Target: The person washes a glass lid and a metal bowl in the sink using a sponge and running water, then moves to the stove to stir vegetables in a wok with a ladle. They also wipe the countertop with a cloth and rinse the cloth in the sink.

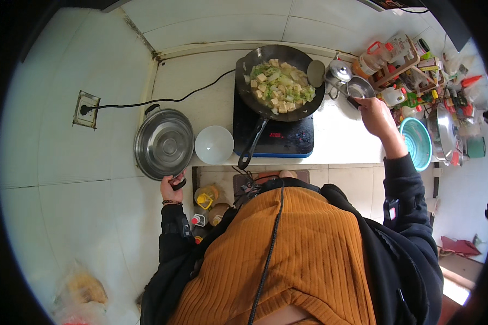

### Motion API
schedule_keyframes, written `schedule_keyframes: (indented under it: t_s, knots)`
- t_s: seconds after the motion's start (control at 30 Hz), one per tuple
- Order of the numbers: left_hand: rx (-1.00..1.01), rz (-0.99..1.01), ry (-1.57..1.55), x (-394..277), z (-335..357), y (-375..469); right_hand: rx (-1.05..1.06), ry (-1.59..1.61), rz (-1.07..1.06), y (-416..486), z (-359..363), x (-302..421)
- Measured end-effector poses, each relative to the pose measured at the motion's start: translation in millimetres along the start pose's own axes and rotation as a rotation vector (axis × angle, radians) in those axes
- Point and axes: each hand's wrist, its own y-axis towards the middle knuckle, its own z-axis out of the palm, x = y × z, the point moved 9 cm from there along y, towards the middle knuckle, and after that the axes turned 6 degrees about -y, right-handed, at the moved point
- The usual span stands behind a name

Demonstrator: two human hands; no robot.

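Note:
My left hand (173,187) grips the near black side handle of a round stainless-steel pan (168,144) at the counter's left end. Nothing shows inside the pan. In my right hand (376,118) is the dark handle of a ladle (316,74), its bowl resting at the right inner side of a black wok (250,95). Cubed tofu (282,107) and chopped cabbage (286,81) fill the wok's bottom. Under the wok sits a black induction cooker (288,142) with a lit red display. A white bowl (214,145) stands between pan and cooker.
A black power cord (158,100) runs to a wall socket (87,109). Right of the wok are a lidded metal pot (338,73), a small metal bowl (360,87), seasoning bottles (392,95) and a turquoise basket (415,144). Oil bottles (206,197) stand on the floor below.

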Motion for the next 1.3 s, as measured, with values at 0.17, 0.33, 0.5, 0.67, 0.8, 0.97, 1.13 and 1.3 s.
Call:
schedule_keyframes:
  t_s: [0.17, 0.33, 0.5, 0.67, 0.8, 0.97, 1.13, 1.3]
  knots:
    - [-0.063, -0.022, 0.054, -3, 0, 9, 0.446, 0.796, 0.358, 4, 67, -30]
    - [-0.12, -0.072, 0.055, 1, 5, -2, 0.423, 1.073, 0.306, 3, 115, 2]
    - [-0.67, 0.08, 0.464, -35, -50, -72, 0.021, 0.505, -0.059, -4, 62, 33]
    - [-0.101, 0.36, 0.952, -10, 59, -120, 0.017, 0.14, -0.229, -36, 12, 40]
    - [0.39, 0.03, 0.807, 76, 196, -129, -0.057, 0.165, -0.226, -5, -6, 19]
    - [0.509, -0.152, 1.017, 143, 279, -133, -0.119, -0.048, -0.17, 64, 11, 41]
    - [0.545, 0.01, 1.185, 143, 289, -130, -0.12, -0.041, -0.387, 59, 22, 89]
    - [0.542, 0.017, 1.169, 148, 280, -123, -0.05, -0.139, -0.534, 13, 25, 77]
